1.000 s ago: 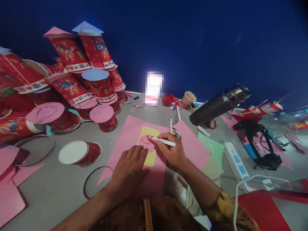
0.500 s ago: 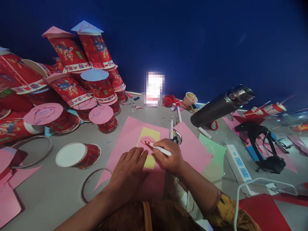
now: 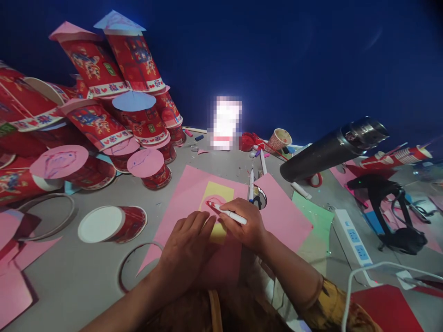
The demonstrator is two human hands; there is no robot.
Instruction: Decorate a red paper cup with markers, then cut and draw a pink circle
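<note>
In my right hand [image 3: 245, 222] is a white marker pen [image 3: 231, 214] with a red tip, gripped between thumb and fingers. Its tip meets a yellow paper [image 3: 224, 190] that bears a red outline drawing. Under the yellow piece lies a large pink sheet [image 3: 183, 193]. My left hand [image 3: 188, 242] rests flat on the sheets, fingers stretched out, the fingertips at the yellow paper's lower left edge. Beyond my right hand are another pen [image 3: 251, 182] and a round shiny metal item [image 3: 262, 197].
Red paper cups [image 3: 134, 60] with paper discs and cones are stacked at the left. One cup [image 3: 133, 223] stands nearer. A black cylinder [image 3: 321, 150], a power strip [image 3: 353, 240], a black headset-like frame [image 3: 391, 207] and a green sheet [image 3: 313, 216] lie right. A blurred bright screen [image 3: 226, 122] stands behind.
The marker's tip has shifted slightly left along the red outline. My left hand stays on the paper. The whole view has moved a little.
</note>
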